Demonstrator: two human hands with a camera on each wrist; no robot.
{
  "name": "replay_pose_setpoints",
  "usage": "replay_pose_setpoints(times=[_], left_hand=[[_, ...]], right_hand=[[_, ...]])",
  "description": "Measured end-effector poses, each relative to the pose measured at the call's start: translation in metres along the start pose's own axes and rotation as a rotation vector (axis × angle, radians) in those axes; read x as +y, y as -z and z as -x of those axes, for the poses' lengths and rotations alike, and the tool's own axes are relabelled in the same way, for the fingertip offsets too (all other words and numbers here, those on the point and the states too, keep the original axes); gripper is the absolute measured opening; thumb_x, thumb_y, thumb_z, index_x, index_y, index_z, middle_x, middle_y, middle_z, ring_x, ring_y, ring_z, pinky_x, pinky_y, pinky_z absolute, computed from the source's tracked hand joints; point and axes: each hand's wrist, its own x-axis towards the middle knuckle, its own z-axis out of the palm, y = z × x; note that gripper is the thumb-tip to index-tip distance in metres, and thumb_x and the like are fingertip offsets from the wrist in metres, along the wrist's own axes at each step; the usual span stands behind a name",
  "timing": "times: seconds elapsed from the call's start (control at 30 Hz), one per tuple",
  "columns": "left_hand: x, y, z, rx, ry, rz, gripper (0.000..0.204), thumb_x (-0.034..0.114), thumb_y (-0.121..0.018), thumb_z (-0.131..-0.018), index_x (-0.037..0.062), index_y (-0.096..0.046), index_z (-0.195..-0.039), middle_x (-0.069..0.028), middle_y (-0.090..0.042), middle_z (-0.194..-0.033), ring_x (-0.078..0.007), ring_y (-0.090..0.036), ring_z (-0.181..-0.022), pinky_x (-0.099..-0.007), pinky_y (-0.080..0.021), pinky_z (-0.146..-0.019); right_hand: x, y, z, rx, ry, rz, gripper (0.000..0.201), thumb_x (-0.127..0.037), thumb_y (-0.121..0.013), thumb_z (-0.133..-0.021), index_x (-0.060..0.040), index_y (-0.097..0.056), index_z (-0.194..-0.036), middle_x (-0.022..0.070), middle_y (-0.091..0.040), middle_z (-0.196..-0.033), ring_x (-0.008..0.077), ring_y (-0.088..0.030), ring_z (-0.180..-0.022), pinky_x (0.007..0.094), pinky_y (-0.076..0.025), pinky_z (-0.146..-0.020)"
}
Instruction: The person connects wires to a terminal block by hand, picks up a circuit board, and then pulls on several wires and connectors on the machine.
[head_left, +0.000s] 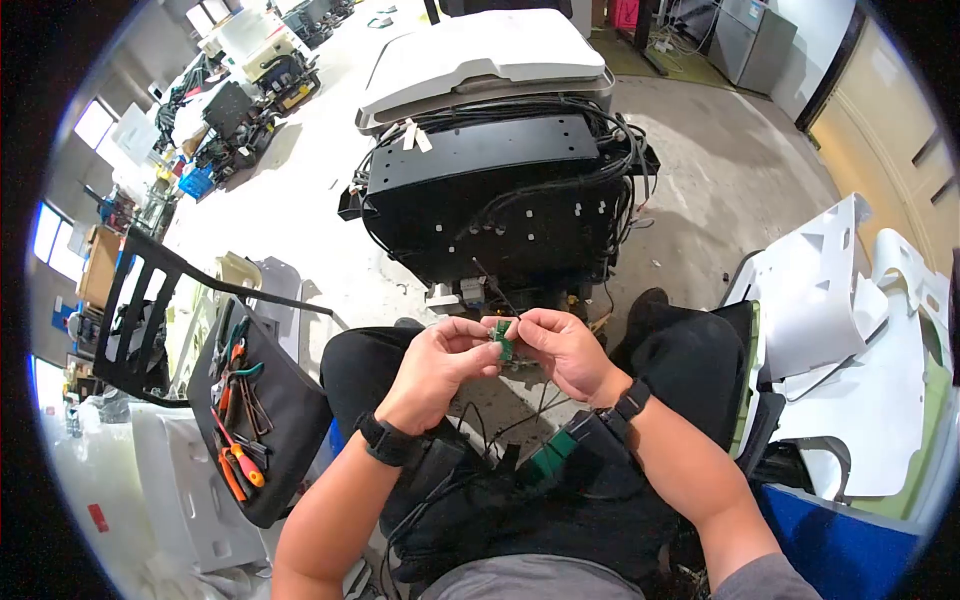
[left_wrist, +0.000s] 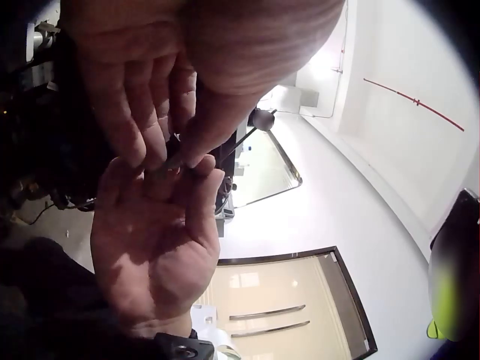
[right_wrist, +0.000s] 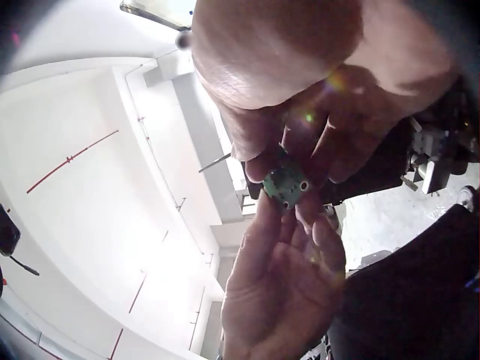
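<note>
A small green circuit board (head_left: pixel 503 341) is held between both hands over my lap. My left hand (head_left: pixel 487 347) pinches its left side and my right hand (head_left: pixel 523 328) pinches its right side. In the right wrist view the green board (right_wrist: pixel 285 184) shows small round holes, with my right hand's fingers (right_wrist: pixel 330 142) above it and my left hand's fingers (right_wrist: pixel 264 225) below. In the left wrist view the board is mostly hidden at the pinch between the fingertips (left_wrist: pixel 169 166). A thin dark rod or wire (head_left: pixel 495 287) runs up from the board; I cannot tell which hand holds it.
A stripped black machine (head_left: pixel 500 200) with cable bundles and a white lid (head_left: pixel 480 55) stands just ahead on the floor. An open tool roll (head_left: pixel 250 400) with screwdrivers and pliers lies at my left. White plastic panels (head_left: pixel 850 330) are stacked at my right.
</note>
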Motion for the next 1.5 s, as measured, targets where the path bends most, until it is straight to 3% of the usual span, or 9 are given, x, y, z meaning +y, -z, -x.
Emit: replay_pose_setpoints(times=[0.2, 0.27, 0.37, 0.7, 0.77, 0.9, 1.07, 1.3, 1.5], left_hand=[[0.005, -0.001, 0.002, 0.017, 0.047, 0.049, 0.03, 0.008, -0.065, -0.079, -0.0044, -0.053, -0.104, -0.0067, -0.061, -0.089, -0.0096, -0.058, -0.075, -0.0202, -0.048, -0.069], [0.006, 0.002, 0.002, -0.015, 0.019, 0.031, 0.034, 0.008, -0.063, -0.081, -0.0043, -0.051, -0.11, -0.0068, -0.061, -0.097, -0.0107, -0.058, -0.083, -0.0226, -0.05, -0.074], [0.004, 0.006, 0.002, -0.049, -0.019, -0.012, 0.039, 0.008, -0.065, -0.078, -0.0064, -0.053, -0.112, -0.0074, -0.061, -0.095, -0.0091, -0.056, -0.083, -0.0213, -0.046, -0.074], [0.002, 0.001, 0.001, 0.011, -0.044, -0.086, 0.029, 0.004, -0.063, -0.078, -0.0039, -0.055, -0.105, -0.0048, -0.06, -0.095, -0.0084, -0.056, -0.082, -0.0225, -0.046, -0.077], [0.0, -0.002, 0.0, 0.044, -0.164, -0.234, 0.028, 0.005, -0.066, -0.075, -0.0019, -0.058, -0.101, -0.0043, -0.061, -0.09, -0.0077, -0.056, -0.081, -0.0214, -0.046, -0.074], [0.001, -0.007, -0.003, 0.025, -0.176, -0.35, 0.03, 0.005, -0.067, -0.074, 0.0005, -0.057, -0.102, -0.0043, -0.061, -0.089, -0.0072, -0.056, -0.081, -0.0218, -0.047, -0.072], [-0.001, -0.013, -0.01, 0.06, -0.353, -0.573, 0.042, 0.005, -0.071, -0.068, 0.0021, -0.056, -0.107, -0.0041, -0.06, -0.091, -0.0089, -0.057, -0.08, -0.0226, -0.047, -0.071], [0.002, -0.014, -0.021, 0.075, -0.333, -0.635, 0.048, 0.006, -0.074, -0.065, 0.003, -0.056, -0.11, -0.0046, -0.06, -0.092, -0.0101, -0.056, -0.081, -0.0234, -0.047, -0.07], [0.005, -0.014, -0.03, 0.037, -0.347, -0.697, 0.039, 0.005, -0.075, -0.065, 0.0011, -0.061, -0.101, -0.005, -0.059, -0.096, -0.009, -0.055, -0.079, -0.0223, -0.047, -0.071]], right_hand=[[-0.008, -0.004, -0.001, 0.015, 0.027, -0.05, 0.021, -0.018, -0.048, -0.092, 0.0003, -0.059, -0.092, 0.0112, -0.061, -0.106, 0.0151, -0.059, -0.091, 0.0306, -0.047, -0.084], [-0.007, -0.001, -0.002, 0.063, 0.014, -0.041, 0.021, -0.018, -0.048, -0.092, -0.0003, -0.059, -0.092, 0.011, -0.061, -0.105, 0.015, -0.059, -0.09, 0.0301, -0.047, -0.083], [-0.005, 0.004, -0.002, 0.11, -0.004, -0.021, 0.021, -0.019, -0.047, -0.092, -0.0013, -0.058, -0.092, 0.0115, -0.061, -0.104, 0.0155, -0.059, -0.088, 0.0294, -0.047, -0.08], [-0.009, 0.003, 0.003, 0.128, -0.044, -0.011, 0.022, -0.021, -0.048, -0.092, -0.002, -0.058, -0.092, 0.0088, -0.063, -0.09, 0.0135, -0.058, -0.078, 0.0251, -0.046, -0.068], [-0.009, 0.005, 0.004, 0.132, -0.05, -0.022, 0.022, -0.021, -0.049, -0.092, -0.0021, -0.059, -0.092, 0.0086, -0.063, -0.089, 0.0134, -0.058, -0.077, 0.0247, -0.046, -0.068], [-0.011, 0.003, 0.006, 0.164, -0.061, -0.022, 0.021, -0.021, -0.05, -0.091, -0.0022, -0.059, -0.093, 0.0073, -0.063, -0.084, 0.0129, -0.058, -0.074, 0.0237, -0.045, -0.066], [-0.012, 0.004, 0.006, 0.18, -0.044, 0.004, 0.021, -0.02, -0.051, -0.091, -0.002, -0.06, -0.094, 0.0042, -0.062, -0.08, 0.011, -0.055, -0.07, 0.0233, -0.044, -0.065], [-0.018, 0.004, 0.007, 0.226, -0.04, 0.053, 0.019, -0.018, -0.052, -0.09, -0.0023, -0.061, -0.093, 0.0028, -0.062, -0.08, 0.0092, -0.054, -0.067, 0.0217, -0.044, -0.062], [-0.015, 0.018, 0.004, 0.239, -0.013, 0.227, 0.019, -0.02, -0.052, -0.09, -0.003, -0.061, -0.093, 0.0019, -0.061, -0.081, 0.0071, -0.055, -0.068, 0.0208, -0.044, -0.063]])
